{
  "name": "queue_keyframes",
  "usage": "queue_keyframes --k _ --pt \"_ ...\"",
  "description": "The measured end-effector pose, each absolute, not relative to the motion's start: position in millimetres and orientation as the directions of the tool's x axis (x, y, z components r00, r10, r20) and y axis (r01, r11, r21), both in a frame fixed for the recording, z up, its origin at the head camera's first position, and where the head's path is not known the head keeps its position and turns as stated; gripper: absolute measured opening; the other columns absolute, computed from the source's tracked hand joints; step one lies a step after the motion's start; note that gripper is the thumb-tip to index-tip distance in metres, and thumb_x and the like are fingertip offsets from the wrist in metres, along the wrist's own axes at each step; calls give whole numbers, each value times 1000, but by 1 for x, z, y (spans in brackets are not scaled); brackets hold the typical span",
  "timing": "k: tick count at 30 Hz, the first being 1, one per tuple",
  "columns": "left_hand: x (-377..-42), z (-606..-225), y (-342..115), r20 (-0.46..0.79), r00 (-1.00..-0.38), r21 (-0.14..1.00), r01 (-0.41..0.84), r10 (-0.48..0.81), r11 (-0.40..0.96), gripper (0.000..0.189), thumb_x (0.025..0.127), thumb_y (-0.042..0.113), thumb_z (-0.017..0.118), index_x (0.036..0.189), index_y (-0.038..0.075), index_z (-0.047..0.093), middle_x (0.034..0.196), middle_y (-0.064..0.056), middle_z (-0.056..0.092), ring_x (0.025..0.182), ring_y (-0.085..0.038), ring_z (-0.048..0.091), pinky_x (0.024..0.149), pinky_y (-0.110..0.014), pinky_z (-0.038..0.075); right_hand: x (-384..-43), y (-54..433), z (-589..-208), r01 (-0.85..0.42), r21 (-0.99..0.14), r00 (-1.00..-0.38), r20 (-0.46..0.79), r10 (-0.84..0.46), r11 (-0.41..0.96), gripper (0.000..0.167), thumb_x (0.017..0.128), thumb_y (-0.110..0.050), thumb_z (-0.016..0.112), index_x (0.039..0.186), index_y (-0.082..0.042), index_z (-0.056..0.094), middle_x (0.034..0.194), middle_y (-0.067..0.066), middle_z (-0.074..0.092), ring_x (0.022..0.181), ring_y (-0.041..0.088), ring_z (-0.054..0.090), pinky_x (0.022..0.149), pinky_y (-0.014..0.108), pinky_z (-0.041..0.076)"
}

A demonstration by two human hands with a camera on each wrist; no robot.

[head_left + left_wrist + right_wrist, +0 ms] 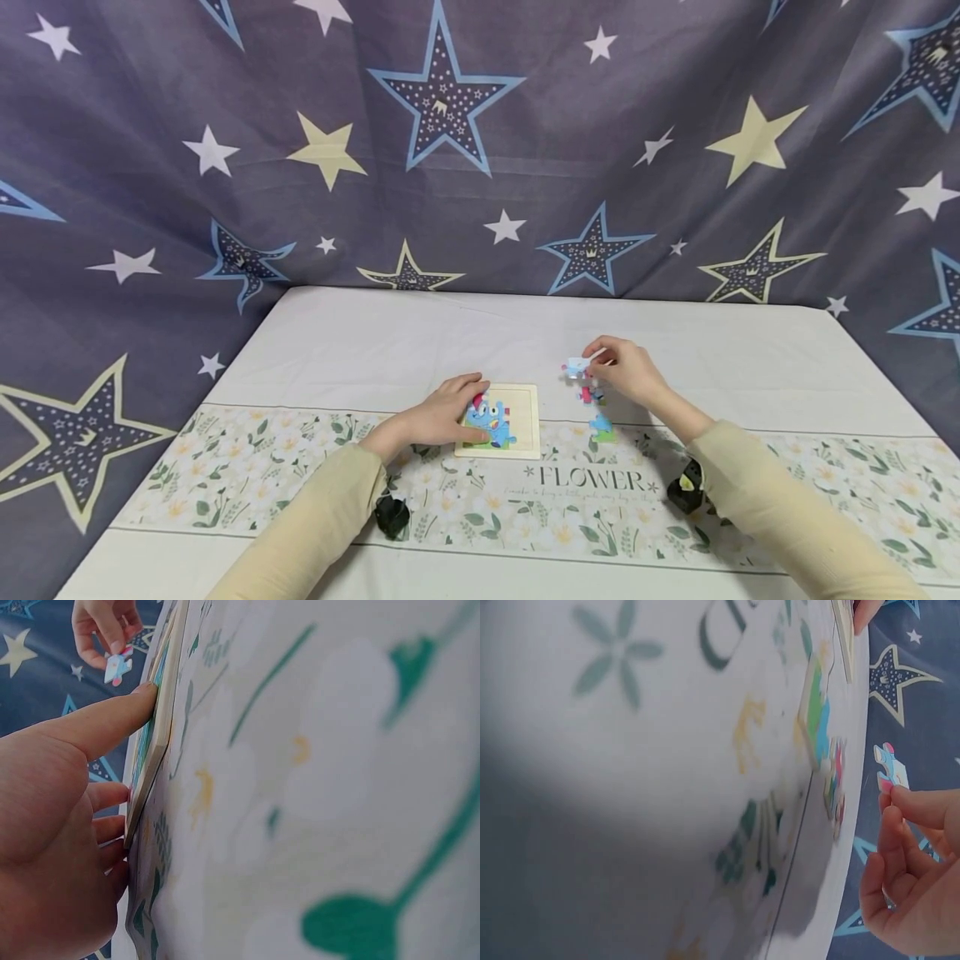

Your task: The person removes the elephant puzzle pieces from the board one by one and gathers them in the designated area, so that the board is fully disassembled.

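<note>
In the head view my left hand (pixel 442 412) rests on the left part of a square wooden puzzle board (pixel 528 425). Its thumb (pixel 124 720) lies on the board's face and the other fingers touch near the edge. Blue, cartoon-like joined pieces (pixel 491 422) fill the board's left side, and bare wood shows at right. My right hand (pixel 626 371) pinches a light blue and pink jigsaw piece (pixel 891 769) between thumb and fingers, held above the table. Below it lie a red-pink piece (pixel 587 395) and a blue-green piece (pixel 602 428).
A white cloth with a floral band (pixel 480 508) and the printed word FLOWER (pixel 592 477) covers the table. Behind it hangs a dark curtain (pixel 525 100) with stars. Dark devices (pixel 392 517) are at both wrists.
</note>
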State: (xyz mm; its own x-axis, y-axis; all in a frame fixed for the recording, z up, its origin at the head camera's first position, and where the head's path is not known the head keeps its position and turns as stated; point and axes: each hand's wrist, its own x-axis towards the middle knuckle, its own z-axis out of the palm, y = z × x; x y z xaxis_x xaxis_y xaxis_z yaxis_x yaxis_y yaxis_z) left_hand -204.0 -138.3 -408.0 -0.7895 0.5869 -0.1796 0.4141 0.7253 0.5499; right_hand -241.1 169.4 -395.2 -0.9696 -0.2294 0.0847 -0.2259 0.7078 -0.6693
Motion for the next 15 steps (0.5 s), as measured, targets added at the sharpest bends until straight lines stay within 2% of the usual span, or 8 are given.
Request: queue_keyframes --k 15 --pt "-205 -409 -138 -185 -790 541 414 584 732 83 82 43 63 146 10 21 152 -11 12 139 -30 10 109 -51 18 -249 194 -399 -163 -647 -985 62 -162 745 15 85 -7 60 99 -4 60 85 14 67 65 19 59 53 26 42"
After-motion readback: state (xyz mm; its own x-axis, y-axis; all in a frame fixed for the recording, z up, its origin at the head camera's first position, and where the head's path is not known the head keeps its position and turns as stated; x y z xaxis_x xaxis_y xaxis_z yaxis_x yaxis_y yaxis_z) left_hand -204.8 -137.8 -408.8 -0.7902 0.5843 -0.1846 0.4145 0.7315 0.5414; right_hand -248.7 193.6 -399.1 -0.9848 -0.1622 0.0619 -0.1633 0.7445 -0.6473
